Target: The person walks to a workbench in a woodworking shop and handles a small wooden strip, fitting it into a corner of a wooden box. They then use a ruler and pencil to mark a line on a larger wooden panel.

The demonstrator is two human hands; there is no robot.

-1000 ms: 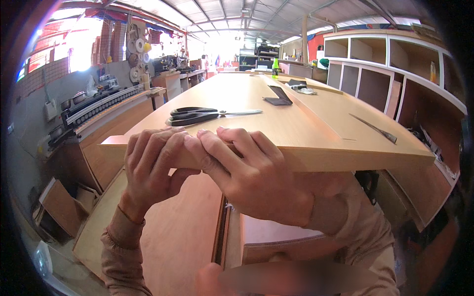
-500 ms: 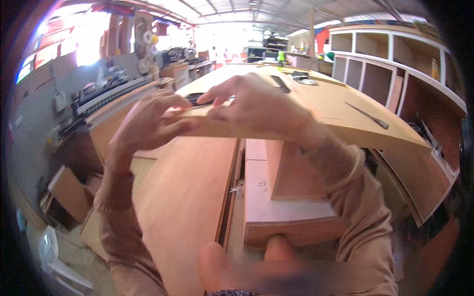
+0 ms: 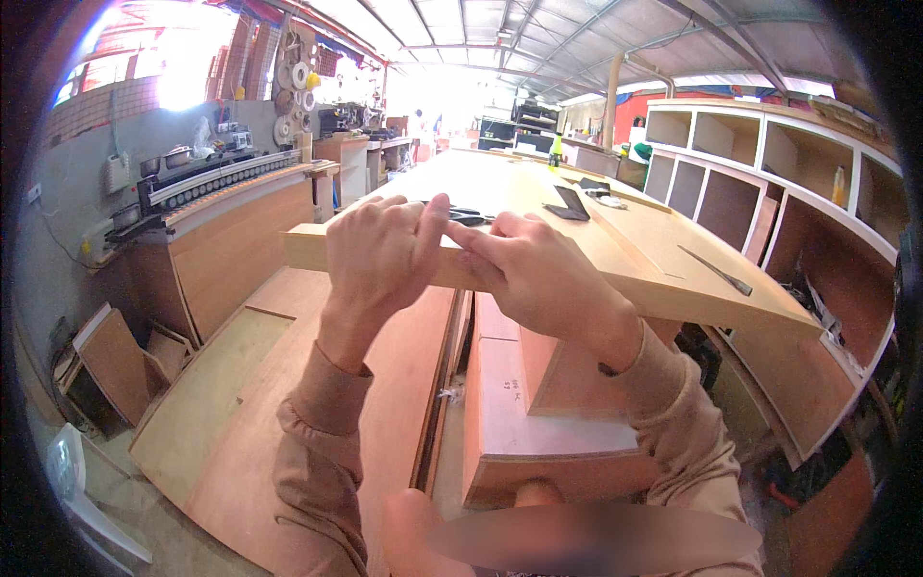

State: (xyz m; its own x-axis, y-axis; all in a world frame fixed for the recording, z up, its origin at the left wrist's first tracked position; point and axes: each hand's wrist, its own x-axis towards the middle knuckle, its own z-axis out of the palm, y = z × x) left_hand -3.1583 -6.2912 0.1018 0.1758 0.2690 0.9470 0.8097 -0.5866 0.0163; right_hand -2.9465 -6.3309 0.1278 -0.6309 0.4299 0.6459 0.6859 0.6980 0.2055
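Both my hands meet at the near edge of a large pale wooden board [image 3: 663, 255] at bench height. My left hand [image 3: 380, 250] is closed, its back toward me and its thumb raised; what lies in its curled fingers is hidden. My right hand [image 3: 538, 260] is closed too, with its index finger reaching to my left hand and its thumb low by the board's front edge. Anything pinched there is too small to make out. A dark-handled tool [image 3: 468, 217], perhaps scissors, lies on the board just behind my hands.
On the board lie a black angled piece [image 3: 569, 204], a pointed dark tool [image 3: 716, 269] and a green bottle [image 3: 556, 151]. Below are a wooden panel [image 3: 336, 404] and a white-topped box [image 3: 538, 438]. White-edged shelving [image 3: 760, 130] stands right; a machine [image 3: 226, 183] sits left.
My left hand has moved right, close against my right hand, and its fingers have curled in. My right hand has dropped slightly and turned. The view has tilted up a little.
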